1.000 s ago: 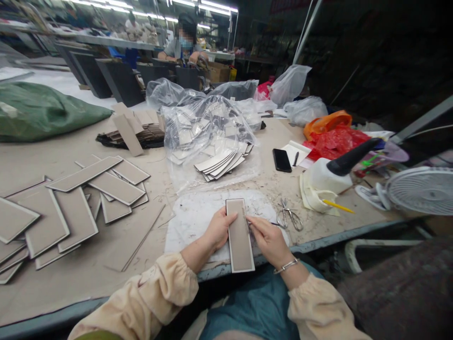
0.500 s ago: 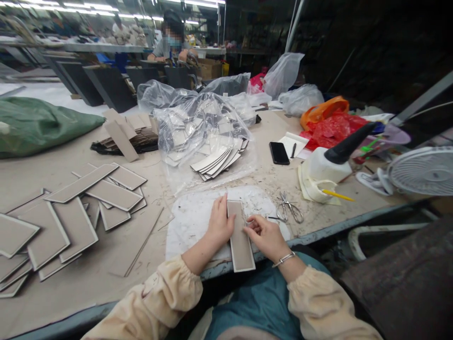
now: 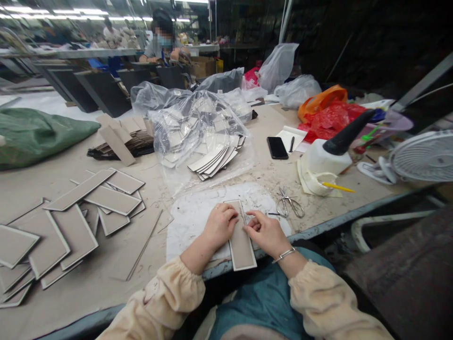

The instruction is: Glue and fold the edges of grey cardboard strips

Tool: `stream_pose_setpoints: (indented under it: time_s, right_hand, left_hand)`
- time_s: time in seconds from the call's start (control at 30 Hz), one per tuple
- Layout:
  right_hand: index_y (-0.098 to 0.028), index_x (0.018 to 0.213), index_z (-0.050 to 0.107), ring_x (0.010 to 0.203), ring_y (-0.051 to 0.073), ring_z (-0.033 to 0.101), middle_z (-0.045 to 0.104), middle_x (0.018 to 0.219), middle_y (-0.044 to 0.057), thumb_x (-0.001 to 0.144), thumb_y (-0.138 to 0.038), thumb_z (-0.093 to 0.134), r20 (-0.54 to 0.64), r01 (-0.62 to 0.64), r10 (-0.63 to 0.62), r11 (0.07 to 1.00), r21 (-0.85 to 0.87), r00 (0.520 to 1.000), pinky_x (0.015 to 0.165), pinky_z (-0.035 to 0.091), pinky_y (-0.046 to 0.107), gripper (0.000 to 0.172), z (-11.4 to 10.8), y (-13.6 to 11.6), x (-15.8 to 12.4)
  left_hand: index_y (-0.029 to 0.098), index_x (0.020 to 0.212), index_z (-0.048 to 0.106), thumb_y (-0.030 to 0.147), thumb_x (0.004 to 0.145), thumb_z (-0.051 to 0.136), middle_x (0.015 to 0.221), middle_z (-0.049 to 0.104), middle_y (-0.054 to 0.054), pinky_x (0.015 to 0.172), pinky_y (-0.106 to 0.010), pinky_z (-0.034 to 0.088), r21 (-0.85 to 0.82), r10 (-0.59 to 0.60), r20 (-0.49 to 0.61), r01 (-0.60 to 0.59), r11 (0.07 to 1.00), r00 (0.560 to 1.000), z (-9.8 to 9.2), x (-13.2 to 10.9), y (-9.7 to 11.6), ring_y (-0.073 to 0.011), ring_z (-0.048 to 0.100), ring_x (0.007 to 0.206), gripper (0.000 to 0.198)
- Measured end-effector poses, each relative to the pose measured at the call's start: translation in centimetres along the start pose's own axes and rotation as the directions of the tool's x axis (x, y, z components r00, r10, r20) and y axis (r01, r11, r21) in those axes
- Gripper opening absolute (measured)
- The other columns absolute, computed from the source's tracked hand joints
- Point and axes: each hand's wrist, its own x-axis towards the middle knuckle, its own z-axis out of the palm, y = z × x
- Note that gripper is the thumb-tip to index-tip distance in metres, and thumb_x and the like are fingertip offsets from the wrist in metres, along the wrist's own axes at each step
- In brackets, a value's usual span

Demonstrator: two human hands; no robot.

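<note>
A long grey card strip with a white border lies on a white sheet at the table's near edge, its near end sticking out over the edge. My left hand has its fingers curled down on the strip's far left part. My right hand presses curled fingers on the strip's right side. Both hands hold the strip against the sheet.
Scissors lie just right of my hands. A white glue bottle with a black nozzle, a phone and a fan sit to the right. Finished strips spread out left; a clear bag of pieces is ahead. A person works at a far table.
My left hand went from gripping the strip's edge to lying curled on top of its far end. My right hand's fingers moved onto the strip. The strip stayed in place.
</note>
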Motion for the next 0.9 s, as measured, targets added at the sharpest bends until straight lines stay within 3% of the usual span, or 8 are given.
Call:
stream_pose_setpoints:
  time_s: [0.13, 0.27, 0.37, 0.63, 0.9]
  right_hand:
    - [-0.02, 0.111, 0.06, 0.056, 0.011, 0.06, 0.066, 0.069, -0.003, 0.072, -0.021, 0.056, -0.006, -0.015, 0.015, 1.0, -0.004, 1.0, 0.059, 0.048, 0.023, 0.039, 0.23, 0.37, 0.15]
    - [-0.017, 0.115, 0.058, 0.054, 0.011, 0.059, 0.065, 0.066, -0.003, 0.072, -0.023, 0.055, 0.039, -0.111, 0.108, 0.991, 0.078, 0.993, 0.055, 0.046, 0.022, 0.044, 0.25, 0.27, 0.37]
    - [-0.016, 0.109, 0.059, 0.052, 0.011, 0.058, 0.064, 0.063, -0.003, 0.072, -0.026, 0.054, 0.074, -0.16, 0.152, 0.979, 0.125, 0.986, 0.05, 0.043, 0.021, 0.038, 0.16, 0.1, 0.49]
    - [-0.021, 0.086, 0.062, 0.048, 0.01, 0.054, 0.06, 0.057, -0.006, 0.073, -0.026, 0.055, 0.076, -0.103, 0.099, 0.993, 0.058, 0.992, 0.048, 0.038, 0.019, 0.016, 0.07, 0.04, 0.49]
    - [-0.02, 0.079, 0.067, 0.058, 0.012, 0.06, 0.067, 0.065, -0.002, 0.072, -0.024, 0.057, 0.061, -0.066, 0.067, 0.998, -0.018, 0.996, 0.057, 0.044, 0.021, 0.013, -0.12, -0.08, 0.55]
  left_hand:
    - [0.017, 0.084, 0.065, 0.016, 0.082, 0.058, 0.095, 0.059, -0.005, 0.084, -0.034, 0.043, 0.026, 0.009, -0.005, -0.009, 1.0, 1.0, 0.03, -0.02, 0.05, -0.0193, 0.051, 0.09, 0.008]
    - [0.017, 0.086, 0.065, 0.017, 0.082, 0.058, 0.095, 0.059, -0.005, 0.084, -0.034, 0.044, 0.046, 0.017, -0.009, -0.017, 0.999, 1.0, 0.09, 0.0, 0.06, -0.019, 0.051, 0.09, 0.008]
    - [0.018, 0.094, 0.065, 0.017, 0.083, 0.056, 0.096, 0.059, -0.005, 0.084, -0.034, 0.044, 0.061, 0.031, -0.004, -0.03, 0.998, 1.0, 0.04, 0.0, 0.09, -0.0189, 0.051, 0.091, 0.014]
    - [0.027, 0.105, 0.067, 0.017, 0.085, 0.053, 0.098, 0.058, -0.005, 0.082, -0.035, 0.044, 0.119, 0.083, 0.053, -0.089, 0.989, 0.995, -0.12, -0.14, 0.14, -0.0192, 0.049, 0.091, 0.026]
    - [0.028, 0.103, 0.067, 0.018, 0.084, 0.053, 0.1, 0.056, -0.005, 0.082, -0.036, 0.042, 0.17, 0.089, 0.128, -0.111, 0.979, 0.988, -0.47, -0.23, 0.57, -0.0205, 0.047, 0.092, 0.025]
